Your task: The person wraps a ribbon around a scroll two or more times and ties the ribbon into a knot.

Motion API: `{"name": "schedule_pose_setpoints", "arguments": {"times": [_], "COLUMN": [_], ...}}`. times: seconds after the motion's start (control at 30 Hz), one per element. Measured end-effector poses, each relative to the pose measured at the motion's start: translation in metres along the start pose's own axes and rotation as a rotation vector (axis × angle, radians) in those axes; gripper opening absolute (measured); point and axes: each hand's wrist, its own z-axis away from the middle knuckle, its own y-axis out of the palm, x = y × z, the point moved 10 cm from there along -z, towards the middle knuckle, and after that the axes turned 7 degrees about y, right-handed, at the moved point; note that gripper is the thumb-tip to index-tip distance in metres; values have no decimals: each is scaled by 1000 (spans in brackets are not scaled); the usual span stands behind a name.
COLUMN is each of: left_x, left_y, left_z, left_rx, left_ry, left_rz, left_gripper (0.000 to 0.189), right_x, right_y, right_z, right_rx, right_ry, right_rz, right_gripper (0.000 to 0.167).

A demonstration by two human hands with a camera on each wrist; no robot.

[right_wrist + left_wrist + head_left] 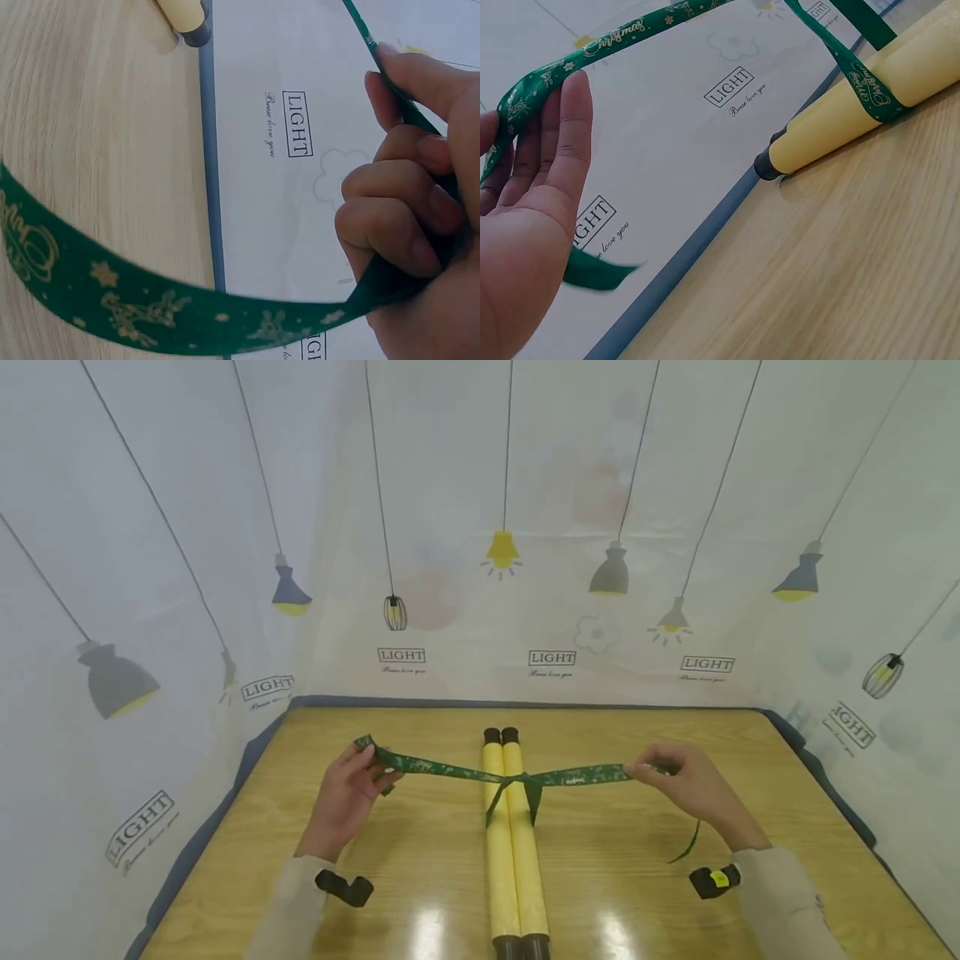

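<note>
Two yellow rods (pixel 501 860) with dark end caps lie side by side on the table, pointing away from me. A green ribbon (pixel 442 769) printed with gold Christmas designs passes around them, its two halves crossing above the rods. My left hand (pixel 349 789) pinches one half between thumb and fingers, and a short tail hangs below it. On the other side my right hand (pixel 690 781) pinches the other half, with more ribbon (pixel 225 324) running through its curled fingers and dangling in a loop. Both halves stretch nearly straight out sideways from the crossing.
The wooden table (pixel 600 877) has a blue edge (pixel 197 835) along its back and sides. Behind it stands a white backdrop (pixel 450 460) printed with hanging lamps and the word LIGHT. Black straps with small devices (pixel 715 881) sit at both wrists.
</note>
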Motion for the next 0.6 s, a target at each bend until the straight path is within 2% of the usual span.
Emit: {"name": "schedule_pose_setpoints", "arguments": {"times": [0.13,0.23,0.43,0.6], "left_x": [-7,-15,-24,-24], "left_y": [-13,-27,-46,-63], "left_z": [7,13,22,32], "left_rx": [-41,-95,-141,-257], "left_ry": [-20,-14,-30,-78], "left_rz": [-45,-92,-134,-144], "left_gripper": [25,24,22,19], "right_x": [-11,-26,-46,-57], "right_y": [-3,-10,-20,-22], "right_z": [-2,-2,1,4], "right_rx": [-13,-23,-27,-31], "right_ry": [1,43,86,92], "right_rz": [36,52,47,52], "right_gripper": [27,30,34,35]}}
